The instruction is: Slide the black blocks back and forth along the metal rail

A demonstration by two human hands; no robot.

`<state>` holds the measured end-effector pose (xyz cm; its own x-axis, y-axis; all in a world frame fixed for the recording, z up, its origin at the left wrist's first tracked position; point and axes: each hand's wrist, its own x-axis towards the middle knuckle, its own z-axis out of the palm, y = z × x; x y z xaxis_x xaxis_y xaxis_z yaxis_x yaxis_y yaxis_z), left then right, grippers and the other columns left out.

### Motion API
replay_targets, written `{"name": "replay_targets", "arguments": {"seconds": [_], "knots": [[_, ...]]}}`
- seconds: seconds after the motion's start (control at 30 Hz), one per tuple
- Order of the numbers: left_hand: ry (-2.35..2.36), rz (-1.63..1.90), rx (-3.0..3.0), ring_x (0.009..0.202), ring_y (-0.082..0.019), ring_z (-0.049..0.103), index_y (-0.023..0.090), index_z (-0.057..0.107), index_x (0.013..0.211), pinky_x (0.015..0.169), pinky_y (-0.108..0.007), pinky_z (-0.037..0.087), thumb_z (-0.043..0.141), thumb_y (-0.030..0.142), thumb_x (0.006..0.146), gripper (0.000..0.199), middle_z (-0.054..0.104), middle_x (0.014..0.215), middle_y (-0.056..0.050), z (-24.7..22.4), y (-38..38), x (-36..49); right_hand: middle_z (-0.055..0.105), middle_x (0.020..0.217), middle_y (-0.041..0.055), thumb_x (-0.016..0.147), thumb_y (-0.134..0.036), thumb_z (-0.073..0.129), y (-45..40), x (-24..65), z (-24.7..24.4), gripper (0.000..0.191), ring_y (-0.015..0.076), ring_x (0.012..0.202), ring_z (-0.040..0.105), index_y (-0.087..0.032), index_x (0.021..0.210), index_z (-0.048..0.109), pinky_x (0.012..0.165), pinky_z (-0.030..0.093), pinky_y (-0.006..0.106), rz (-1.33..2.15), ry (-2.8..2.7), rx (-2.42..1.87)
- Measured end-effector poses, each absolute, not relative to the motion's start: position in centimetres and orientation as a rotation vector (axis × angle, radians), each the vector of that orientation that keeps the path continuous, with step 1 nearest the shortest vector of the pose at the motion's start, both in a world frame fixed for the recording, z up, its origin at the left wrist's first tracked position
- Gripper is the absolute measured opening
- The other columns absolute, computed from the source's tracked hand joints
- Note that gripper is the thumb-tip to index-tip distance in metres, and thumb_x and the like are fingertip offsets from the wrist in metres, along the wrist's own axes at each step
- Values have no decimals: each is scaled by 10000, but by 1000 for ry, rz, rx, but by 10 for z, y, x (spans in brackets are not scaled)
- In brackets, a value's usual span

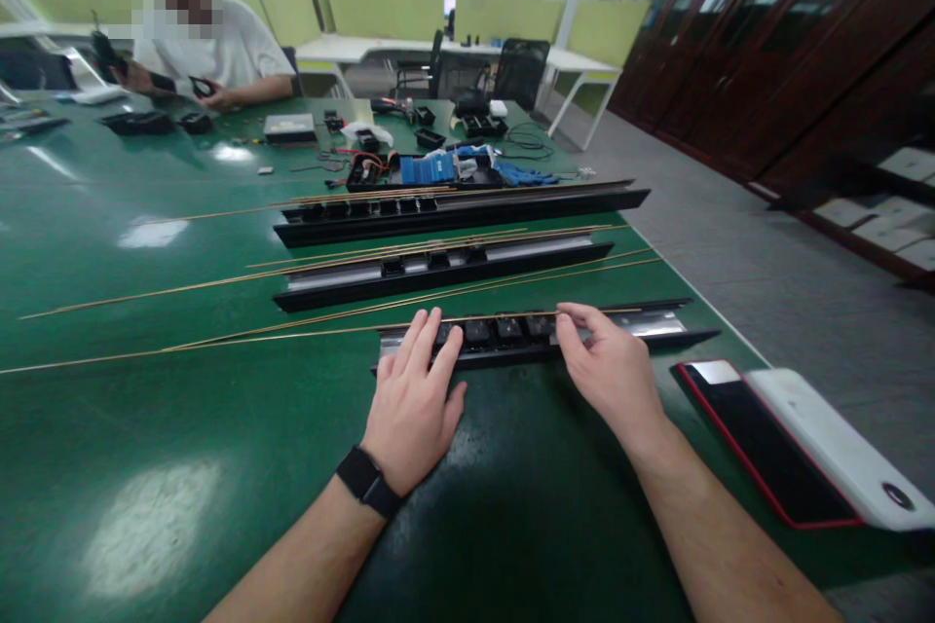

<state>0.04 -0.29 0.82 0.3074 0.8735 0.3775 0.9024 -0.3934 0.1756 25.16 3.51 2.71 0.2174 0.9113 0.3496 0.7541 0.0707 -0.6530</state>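
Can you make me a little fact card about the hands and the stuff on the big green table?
Table: green
Left hand: resting on the nearest rail
Right hand: seems to pinch a thin rod
Left wrist: black watch
Beyond: middle rail, far rail
Right side: red-edged phone
Across: person in white shirt

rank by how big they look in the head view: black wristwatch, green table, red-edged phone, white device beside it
1. green table
2. red-edged phone and white device, too alike in size to rank
3. black wristwatch
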Motion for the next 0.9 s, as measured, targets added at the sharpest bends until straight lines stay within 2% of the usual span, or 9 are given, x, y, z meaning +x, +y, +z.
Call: {"name": "replay_targets", "arguments": {"seconds": [0.2,0.37,0.7,0.9], "knots": [[-1697,-655,-2483,1598,-351,306,193,462,1544,1099,-588,505,606,218,957,605,352,1703,-182,8,-3,1,813,1070,64,984,-489,593,34,251,25,429,243,915,774,-231,1286,753,936,595,399,297,-1609,-1665],[-1693,-672,-2482,1596,-355,308,188,464,1543,1097,-593,505,609,211,952,609,357,1700,-187,8,-3,1,816,1042,71,980,-496,578,34,248,28,427,254,901,774,-223,1242,775,900,605,399,296,-1641,-1679],[-1682,-657,-2483,1596,-349,310,178,467,1539,1087,-585,514,617,229,958,602,348,1703,-191,8,-4,1,817,966,72,982,-510,559,35,250,30,424,263,883,770,-218,1175,797,928,590,409,250,-1596,-1744],[-1690,-661,-2485,1599,-341,306,185,458,1547,1096,-588,508,601,219,962,603,357,1701,-182,9,-4,1,815,1052,69,980,-510,583,36,252,25,428,243,879,771,-219,1227,775,928,594,400,265,-1582,-1698]]}}
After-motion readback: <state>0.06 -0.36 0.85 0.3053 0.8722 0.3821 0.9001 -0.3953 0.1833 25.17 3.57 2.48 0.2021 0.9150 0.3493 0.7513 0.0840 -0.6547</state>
